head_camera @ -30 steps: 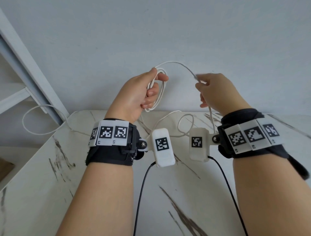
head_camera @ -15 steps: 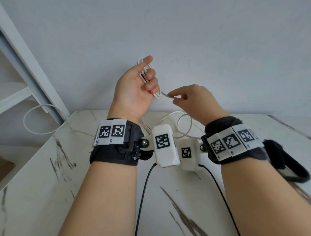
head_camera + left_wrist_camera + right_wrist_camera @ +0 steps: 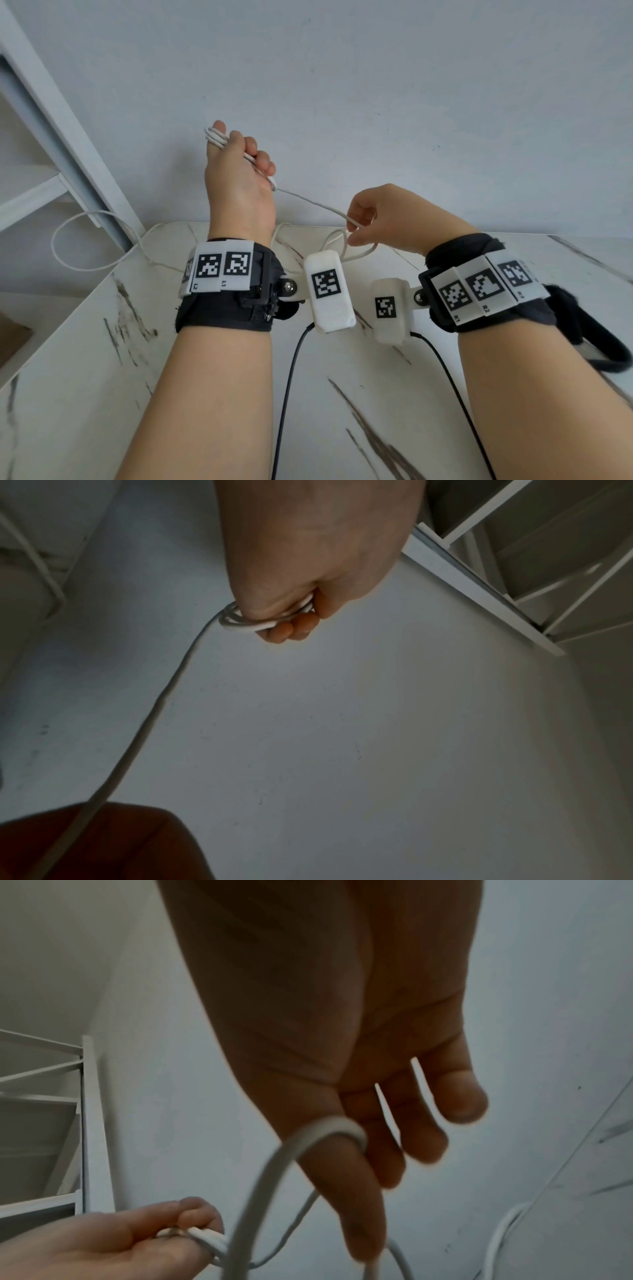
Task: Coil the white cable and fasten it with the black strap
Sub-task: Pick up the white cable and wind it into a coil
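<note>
My left hand (image 3: 245,161) is raised in front of the wall, fingers curled round several loops of the white cable (image 3: 219,138). In the left wrist view the coil (image 3: 240,623) sticks out of the left hand (image 3: 294,615). One strand (image 3: 308,202) runs down and right to my right hand (image 3: 352,231), which pinches it between thumb and forefinger just above the table's far edge. The right wrist view shows the cable (image 3: 263,1183) bent over the right hand (image 3: 359,1150), with my left hand (image 3: 120,1245) below. Slack cable (image 3: 356,255) lies on the table behind the wrists.
The white marble table (image 3: 85,394) lies under both forearms. More cable hangs in a loop (image 3: 68,246) off its far left corner beside a white shelf frame (image 3: 68,144). A black strap loop (image 3: 603,346) hangs at my right wristband. Black cords (image 3: 287,394) trail from the wrist cameras.
My left hand rose and turned with the coil. My right hand came to the coil, then drew down and right, stretching a strand between the hands.
</note>
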Demonstrator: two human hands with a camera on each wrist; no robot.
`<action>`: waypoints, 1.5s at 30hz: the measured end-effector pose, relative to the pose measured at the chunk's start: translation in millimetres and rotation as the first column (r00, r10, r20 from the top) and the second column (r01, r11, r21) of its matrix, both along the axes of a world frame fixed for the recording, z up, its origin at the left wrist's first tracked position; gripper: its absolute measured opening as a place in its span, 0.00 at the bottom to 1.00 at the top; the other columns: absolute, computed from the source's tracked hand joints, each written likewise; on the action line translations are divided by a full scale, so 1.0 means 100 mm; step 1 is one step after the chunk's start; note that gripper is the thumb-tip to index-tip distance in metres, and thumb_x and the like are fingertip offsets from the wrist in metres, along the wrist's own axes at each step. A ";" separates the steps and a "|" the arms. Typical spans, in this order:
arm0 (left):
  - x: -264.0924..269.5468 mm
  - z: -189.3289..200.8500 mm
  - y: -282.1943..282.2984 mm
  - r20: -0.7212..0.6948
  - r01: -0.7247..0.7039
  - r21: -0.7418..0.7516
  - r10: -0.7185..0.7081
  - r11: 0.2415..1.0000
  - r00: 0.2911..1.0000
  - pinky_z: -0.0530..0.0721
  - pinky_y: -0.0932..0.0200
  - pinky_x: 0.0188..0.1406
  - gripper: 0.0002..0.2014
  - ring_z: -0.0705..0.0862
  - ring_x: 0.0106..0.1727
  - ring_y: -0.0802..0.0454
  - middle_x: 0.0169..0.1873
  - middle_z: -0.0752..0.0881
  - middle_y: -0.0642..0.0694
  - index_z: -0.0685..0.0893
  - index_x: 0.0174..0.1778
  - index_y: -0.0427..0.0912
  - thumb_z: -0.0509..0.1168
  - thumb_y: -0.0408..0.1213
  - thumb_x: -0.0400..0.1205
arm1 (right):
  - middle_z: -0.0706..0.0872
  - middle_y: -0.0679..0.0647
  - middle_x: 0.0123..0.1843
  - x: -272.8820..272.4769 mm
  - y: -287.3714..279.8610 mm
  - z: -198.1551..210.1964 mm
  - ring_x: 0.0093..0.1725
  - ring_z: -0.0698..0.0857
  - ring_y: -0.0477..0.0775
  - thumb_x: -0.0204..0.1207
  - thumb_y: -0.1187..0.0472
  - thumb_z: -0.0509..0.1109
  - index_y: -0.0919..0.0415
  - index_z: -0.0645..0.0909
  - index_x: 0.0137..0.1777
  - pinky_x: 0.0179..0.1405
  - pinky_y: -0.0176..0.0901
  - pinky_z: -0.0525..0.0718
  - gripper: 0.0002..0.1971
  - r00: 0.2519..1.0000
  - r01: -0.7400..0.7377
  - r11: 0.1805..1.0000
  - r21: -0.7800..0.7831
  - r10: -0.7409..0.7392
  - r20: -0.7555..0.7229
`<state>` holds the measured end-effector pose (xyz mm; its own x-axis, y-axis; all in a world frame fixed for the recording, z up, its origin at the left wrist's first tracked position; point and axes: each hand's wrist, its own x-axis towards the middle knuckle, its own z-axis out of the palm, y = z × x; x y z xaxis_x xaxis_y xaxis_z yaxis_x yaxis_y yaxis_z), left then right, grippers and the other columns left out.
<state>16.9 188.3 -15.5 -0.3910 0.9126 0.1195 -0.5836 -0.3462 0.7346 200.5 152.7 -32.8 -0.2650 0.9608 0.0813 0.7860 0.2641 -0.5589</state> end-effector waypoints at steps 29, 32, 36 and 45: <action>0.03 -0.15 -0.12 -0.964 -0.473 -0.160 -0.033 0.867 0.266 0.69 0.55 0.48 0.27 0.80 0.65 0.44 0.68 0.80 0.42 0.56 0.84 0.44 0.48 0.29 0.87 | 0.85 0.52 0.28 0.18 0.03 0.22 0.26 0.84 0.51 0.77 0.54 0.72 0.59 0.85 0.46 0.35 0.43 0.84 0.08 0.861 0.412 0.850 0.328 -0.245 -0.447; 0.04 -0.18 -0.12 -0.955 -0.445 -0.195 -0.066 0.874 0.289 0.71 0.55 0.49 0.27 0.79 0.63 0.48 0.70 0.79 0.43 0.55 0.85 0.44 0.48 0.28 0.87 | 0.83 0.56 0.29 0.21 0.02 0.24 0.28 0.84 0.55 0.74 0.53 0.75 0.59 0.85 0.42 0.36 0.45 0.84 0.10 0.845 0.409 0.862 0.301 -0.233 -0.482; 0.04 -0.18 -0.11 -0.966 -0.428 -0.184 -0.084 0.885 0.243 0.72 0.53 0.68 0.28 0.75 0.73 0.43 0.74 0.75 0.44 0.58 0.84 0.42 0.49 0.27 0.86 | 0.76 0.49 0.22 0.15 -0.02 0.28 0.21 0.78 0.49 0.72 0.55 0.79 0.62 0.85 0.39 0.24 0.37 0.83 0.11 0.847 0.301 0.917 0.263 -0.130 -0.515; 0.08 -0.30 0.10 -0.897 -0.096 -0.404 -0.374 0.910 0.235 0.84 0.51 0.31 0.22 0.81 0.21 0.47 0.48 0.85 0.37 0.71 0.72 0.45 0.49 0.29 0.82 | 0.73 0.53 0.23 0.13 -0.06 0.33 0.19 0.71 0.52 0.75 0.55 0.76 0.59 0.86 0.40 0.21 0.34 0.73 0.08 0.829 0.275 0.899 0.342 -0.041 -0.558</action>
<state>24.9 198.1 -45.7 -0.0636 0.9980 0.0035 0.6068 0.0359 0.7940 213.0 146.7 0.2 0.0842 0.8387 0.5381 0.4515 0.4493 -0.7709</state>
